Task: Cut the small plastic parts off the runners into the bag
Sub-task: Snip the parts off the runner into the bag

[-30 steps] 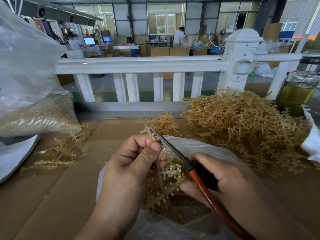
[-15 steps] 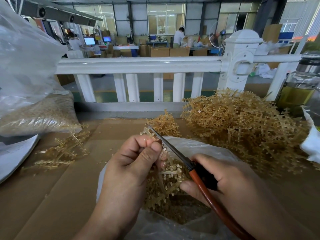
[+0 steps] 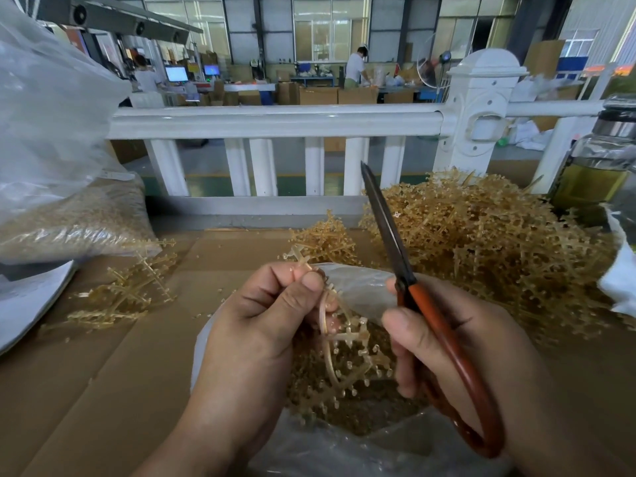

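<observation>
My left hand (image 3: pixel 261 325) grips a bundle of amber plastic runners (image 3: pixel 347 352) with small parts on their branches, holding it over the open clear plastic bag (image 3: pixel 344 445). Loose cut parts lie in the bag under the bundle. My right hand (image 3: pixel 457 359) holds scissors (image 3: pixel 389 235) by their red-brown handles. The dark blades are together and point up and away, clear of the runners, to the right of my left hand.
A large heap of uncut runners (image 3: pixel 492 242) fills the right of the cardboard-covered table (image 3: pixel 103 390). Bare runners (image 3: pixel 127 290) lie at the left beside a filled clear bag (image 3: pixel 72 222). A white railing (image 3: pixel 275 122) runs behind. A glass bottle (image 3: pixel 595 166) stands far right.
The scissors have lifted off the runners and swung upright to the right. My left hand still holds the bundle in the same place.
</observation>
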